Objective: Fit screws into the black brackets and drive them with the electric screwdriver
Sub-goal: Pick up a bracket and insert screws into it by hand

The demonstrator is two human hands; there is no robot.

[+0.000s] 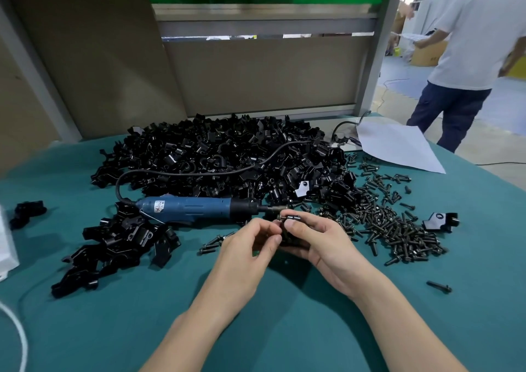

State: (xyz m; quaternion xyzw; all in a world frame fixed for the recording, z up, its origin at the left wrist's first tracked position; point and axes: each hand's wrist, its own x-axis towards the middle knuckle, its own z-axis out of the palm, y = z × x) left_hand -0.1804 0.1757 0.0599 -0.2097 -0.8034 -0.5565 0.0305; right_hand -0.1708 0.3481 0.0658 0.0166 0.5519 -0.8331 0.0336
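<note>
factory assembly bench: heaped black brackets (216, 155), loose screws (398, 223), electric screwdriver (196, 207).

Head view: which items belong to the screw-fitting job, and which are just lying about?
Job: bracket in the right hand, screw at it, electric screwdriver, bracket pile, screw pile.
Lying about: white paper sheet, white box, white cable, person behind.

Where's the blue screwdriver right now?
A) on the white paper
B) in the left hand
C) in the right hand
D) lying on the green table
D: the blue screwdriver lies on the green table just beyond the left hand and right hand, which hold a bracket instead.
</note>
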